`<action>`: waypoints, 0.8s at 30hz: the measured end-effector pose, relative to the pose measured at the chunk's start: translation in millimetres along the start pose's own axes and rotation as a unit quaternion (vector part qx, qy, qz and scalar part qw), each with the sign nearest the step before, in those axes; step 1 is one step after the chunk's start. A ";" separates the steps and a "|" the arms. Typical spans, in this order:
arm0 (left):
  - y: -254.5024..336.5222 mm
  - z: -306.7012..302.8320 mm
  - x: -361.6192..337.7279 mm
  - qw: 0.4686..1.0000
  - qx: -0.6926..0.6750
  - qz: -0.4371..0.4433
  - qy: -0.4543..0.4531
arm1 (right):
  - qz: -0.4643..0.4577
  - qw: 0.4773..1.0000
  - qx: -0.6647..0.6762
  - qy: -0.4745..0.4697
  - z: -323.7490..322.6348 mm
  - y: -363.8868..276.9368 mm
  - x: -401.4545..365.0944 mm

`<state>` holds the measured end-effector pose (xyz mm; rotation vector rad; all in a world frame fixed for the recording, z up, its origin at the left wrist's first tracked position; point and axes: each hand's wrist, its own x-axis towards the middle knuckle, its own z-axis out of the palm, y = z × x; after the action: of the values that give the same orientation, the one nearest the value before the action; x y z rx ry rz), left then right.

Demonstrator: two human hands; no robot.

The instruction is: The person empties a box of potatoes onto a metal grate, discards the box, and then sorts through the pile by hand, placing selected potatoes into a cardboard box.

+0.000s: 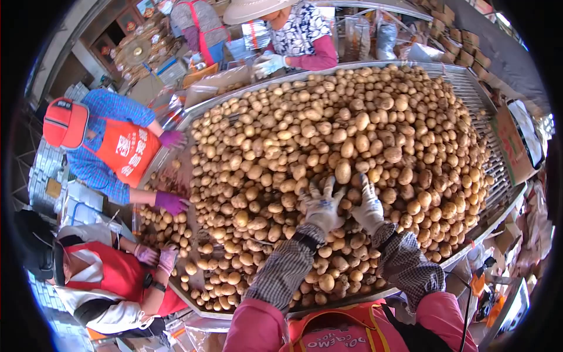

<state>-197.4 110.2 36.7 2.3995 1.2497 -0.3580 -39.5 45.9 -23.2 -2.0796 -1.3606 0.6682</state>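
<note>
A broad heap of brown potatoes (264, 146) covers a metal sorting table (492, 226). Both my hands wear whitish gloves and rest on the heap near its middle. My left hand (321, 205) has its fingers spread over the potatoes, holding none. Just to its right, my right hand (368, 206) lies with fingers stretched forward on the potatoes, also without a grip on any. A larger oval potato (343, 172) sits between and beyond my fingertips. Checked sleeve covers reach from my wrists to my pink sleeves.
A person in a red cap (65, 123) and another in a dark cap (35, 243) work at the left edge. Across the table stands a person in a wide hat (255, 9). Cardboard boxes (516, 144) and metal slats (498, 170) lie at the right.
</note>
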 end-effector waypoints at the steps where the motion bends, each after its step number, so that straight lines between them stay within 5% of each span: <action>1: 5.5 -5.4 4.9 0.999 -0.012 -0.019 -0.023 | 0.029 0.999 -0.042 -0.007 -2.8 -9.3 4.7; 5: -10.7 23.6 18.8 0.996 -0.080 -0.008 -0.025 | 0.027 0.998 -0.048 -0.032 -5.5 -21.7 -0.3; 8: -33.7 16.4 -29.6 0.991 -0.112 0.006 0.075 | -0.020 0.993 -0.059 -0.097 0.9 -61.1 -18.3; 9: -41.0 10.4 -39.2 0.991 -0.118 -0.052 0.035 | -0.049 0.991 -0.061 -0.107 15.8 -69.8 -19.3; 10: -49.6 6.6 -47.4 0.986 -0.104 -0.129 0.006 | 0.042 0.967 0.101 -0.232 22.1 -94.1 -18.1; 11: -94.0 63.6 -37.4 0.976 -0.151 -0.092 0.130 | 0.040 0.957 0.084 -0.274 47.1 -99.0 -16.3; 12: -102.8 42.5 -60.3 0.980 -0.040 -0.143 0.133 | -0.005 0.966 -0.117 -0.229 71.2 -120.1 -21.8; 15: -155.2 50.6 -97.6 0.942 -0.180 -0.254 0.122 | -0.023 0.939 -0.156 -0.305 99.3 -179.2 -23.4; 18: -206.1 102.9 -115.6 0.921 -0.128 -0.349 0.116 | -0.140 0.934 -0.132 -0.302 169.2 -202.4 -26.2; 20: -217.2 127.4 -144.4 0.912 -0.183 -0.320 0.181 | -0.252 0.915 -0.232 -0.212 213.7 -205.0 -44.8; 24: -219.1 155.3 -185.8 0.923 -0.134 -0.315 0.177 | -0.364 0.861 -0.257 -0.246 210.9 -186.5 -93.1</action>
<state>-488.8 16.7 -77.4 1.8284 2.0802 0.0836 -335.5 59.1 -36.9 -1.5420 -2.6648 0.5405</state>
